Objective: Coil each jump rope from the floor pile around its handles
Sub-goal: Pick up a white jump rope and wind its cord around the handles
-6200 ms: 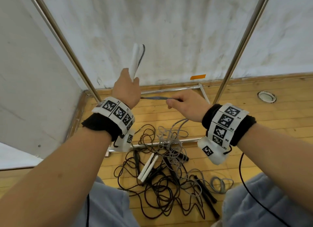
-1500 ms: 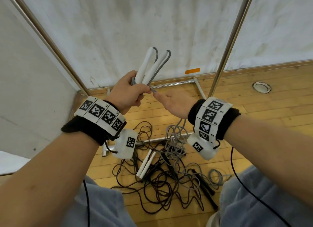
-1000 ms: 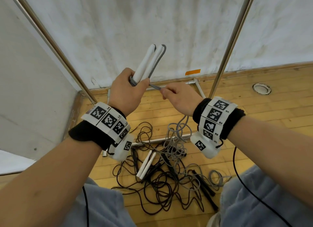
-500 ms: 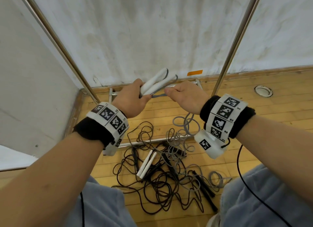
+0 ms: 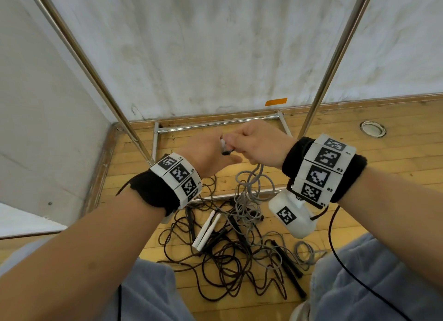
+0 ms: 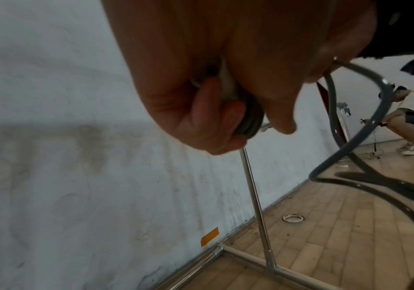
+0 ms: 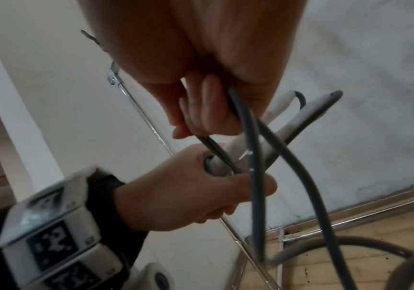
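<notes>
Lowered since half a second ago: both hands, now in front of the floor frame rather than the wall, handles tipped away and almost hidden in the head view. Left hand (image 5: 211,153) wrapped around the pair of white handles (image 7: 255,141), fingers (image 6: 211,115) curled tight, several grey turns bunched just beside the fingertips. Right hand (image 5: 261,145) touching the left, fingers (image 7: 206,109) curled and pinching the grey rope (image 7: 253,157) directly above the left fist. Rope slack hanging below the right fingers to the floor pile (image 5: 230,248). Second white handle pair (image 5: 206,229) lying in that tangle of dark ropes, well below both hands.
</notes>
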Demonstrator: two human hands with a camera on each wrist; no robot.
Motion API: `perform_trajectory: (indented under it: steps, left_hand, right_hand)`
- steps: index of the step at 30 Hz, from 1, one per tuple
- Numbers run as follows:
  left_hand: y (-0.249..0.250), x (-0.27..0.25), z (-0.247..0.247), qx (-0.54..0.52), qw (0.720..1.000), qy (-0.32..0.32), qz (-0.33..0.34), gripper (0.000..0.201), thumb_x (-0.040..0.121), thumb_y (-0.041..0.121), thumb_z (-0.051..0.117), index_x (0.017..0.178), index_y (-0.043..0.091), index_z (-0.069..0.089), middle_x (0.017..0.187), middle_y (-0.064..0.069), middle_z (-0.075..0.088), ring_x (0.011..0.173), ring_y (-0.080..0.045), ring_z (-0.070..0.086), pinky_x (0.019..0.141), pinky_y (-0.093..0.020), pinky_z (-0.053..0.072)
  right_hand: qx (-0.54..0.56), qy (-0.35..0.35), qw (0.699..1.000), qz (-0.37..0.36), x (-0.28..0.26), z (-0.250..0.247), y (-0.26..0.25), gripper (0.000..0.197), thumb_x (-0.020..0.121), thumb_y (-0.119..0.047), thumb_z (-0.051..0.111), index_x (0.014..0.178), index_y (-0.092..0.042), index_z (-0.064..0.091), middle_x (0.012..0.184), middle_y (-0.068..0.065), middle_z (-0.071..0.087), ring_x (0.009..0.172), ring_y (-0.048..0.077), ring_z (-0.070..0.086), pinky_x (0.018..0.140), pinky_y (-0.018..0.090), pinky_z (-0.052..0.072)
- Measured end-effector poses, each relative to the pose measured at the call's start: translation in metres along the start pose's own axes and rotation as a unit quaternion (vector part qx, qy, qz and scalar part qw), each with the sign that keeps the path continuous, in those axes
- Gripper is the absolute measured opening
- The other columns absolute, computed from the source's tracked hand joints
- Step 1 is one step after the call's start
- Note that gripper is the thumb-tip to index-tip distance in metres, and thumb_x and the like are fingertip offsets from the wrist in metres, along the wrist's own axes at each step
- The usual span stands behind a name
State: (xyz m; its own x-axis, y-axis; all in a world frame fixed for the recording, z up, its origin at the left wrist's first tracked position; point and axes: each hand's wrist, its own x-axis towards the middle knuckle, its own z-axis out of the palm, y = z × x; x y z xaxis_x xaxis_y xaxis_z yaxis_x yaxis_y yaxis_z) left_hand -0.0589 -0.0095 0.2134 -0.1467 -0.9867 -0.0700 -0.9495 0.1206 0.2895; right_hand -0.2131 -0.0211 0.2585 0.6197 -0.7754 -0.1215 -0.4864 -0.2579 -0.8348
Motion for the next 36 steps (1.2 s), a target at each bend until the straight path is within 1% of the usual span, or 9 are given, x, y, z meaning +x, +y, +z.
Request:
perform_trajectory:
  steps: [5,7,10,16,20,26,29,33,36]
  left_hand:
    - [-0.005,0.001,0.003,0.034,0.995,0.021,-0.094,0.025,0.087,0.040,0.049,0.095,0.018,0.041,0.079,0.004,0.054,0.067,-0.013,0.052,0.055,-0.028,0.042]
    - [-0.007,-0.001,0.002,0.023,0.992,0.034,-0.121,0.022,0.087,0.032,0.051,0.097,0.016,0.040,0.075,0.004,0.052,0.064,-0.013,0.051,0.050,-0.029,0.039]
    - [-0.006,-0.003,-0.001,0.043,0.989,0.036,-0.137,0.020,0.088,0.027,0.052,0.097,0.016,0.038,0.072,0.002,0.051,0.060,-0.014,0.051,0.047,-0.028,0.033]
    - [0.008,-0.009,0.002,0.122,0.989,0.012,-0.084,0.016,0.088,0.021,0.052,0.094,0.021,0.037,0.077,0.004,0.047,0.066,-0.016,0.050,0.049,-0.027,0.030]
    - [0.014,-0.013,0.000,0.113,0.993,0.021,-0.024,0.017,0.084,0.018,0.053,0.090,0.022,0.038,0.076,0.006,0.044,0.066,-0.014,0.046,0.052,-0.028,0.031]
    - [0.013,-0.021,-0.017,-0.006,0.997,0.057,0.056,0.014,0.083,0.022,0.055,0.086,0.026,0.043,0.070,0.009,0.049,0.062,-0.015,0.048,0.054,-0.030,0.039]
    - [0.015,-0.026,-0.026,-0.070,0.991,0.077,0.078,0.020,0.082,0.022,0.059,0.077,0.028,0.041,0.067,0.006,0.050,0.061,-0.017,0.048,0.054,-0.031,0.037]
    - [0.022,-0.030,-0.029,-0.207,0.971,0.094,0.073,0.020,0.081,0.015,0.066,0.080,0.024,0.049,0.067,0.007,0.050,0.057,-0.005,0.049,0.052,-0.023,0.039]
    - [0.023,-0.030,-0.033,-0.299,0.946,0.115,0.044,0.028,0.081,0.012,0.067,0.079,0.029,0.045,0.071,0.009,0.048,0.054,0.004,0.047,0.048,-0.010,0.036]
  right_hand:
    - [-0.012,-0.023,0.999,-0.021,-0.007,0.003,-0.007,0.040,0.096,-0.028,0.049,0.057,-0.018,0.053,0.045,-0.007,0.039,0.044,0.010,0.042,0.054,0.021,0.050]
    - [-0.008,-0.010,1.000,-0.027,-0.009,0.001,-0.009,0.042,0.095,-0.027,0.051,0.054,-0.019,0.043,0.056,0.003,0.035,0.050,0.015,0.039,0.052,0.017,0.047]
    - [-0.043,0.042,0.998,-0.033,-0.007,-0.005,-0.003,0.037,0.094,-0.027,0.051,0.059,-0.016,0.044,0.050,-0.007,0.033,0.043,0.007,0.033,0.047,0.017,0.032]
    - [-0.171,0.145,0.973,-0.059,0.004,-0.017,0.013,0.036,0.096,-0.035,0.046,0.073,-0.013,0.062,0.059,-0.002,0.049,0.051,0.009,0.040,0.047,0.014,0.030]
    - [-0.190,0.175,0.965,-0.042,0.012,-0.028,0.020,0.044,0.093,-0.042,0.050,0.069,-0.006,0.059,0.059,0.003,0.045,0.054,0.016,0.040,0.052,0.028,0.031]
    - [-0.090,0.148,0.984,0.029,0.017,-0.052,0.030,0.048,0.084,-0.051,0.060,0.063,-0.008,0.060,0.041,-0.008,0.029,0.037,0.008,0.027,0.042,0.020,0.028]
    - [-0.059,0.110,0.992,0.036,0.019,-0.055,0.033,0.055,0.083,-0.052,0.060,0.074,0.002,0.063,0.059,0.009,0.041,0.052,0.019,0.036,0.051,0.026,0.030]
    - [-0.053,0.090,0.994,0.015,0.021,-0.049,0.035,0.022,0.090,-0.016,0.060,0.093,0.004,0.068,0.061,0.002,0.050,0.049,0.006,0.045,0.050,0.017,0.037]
    - [-0.078,0.107,0.991,-0.008,0.019,-0.032,0.036,0.030,0.091,-0.008,0.054,0.065,-0.018,0.063,0.047,-0.011,0.038,0.038,0.002,0.034,0.041,0.011,0.031]
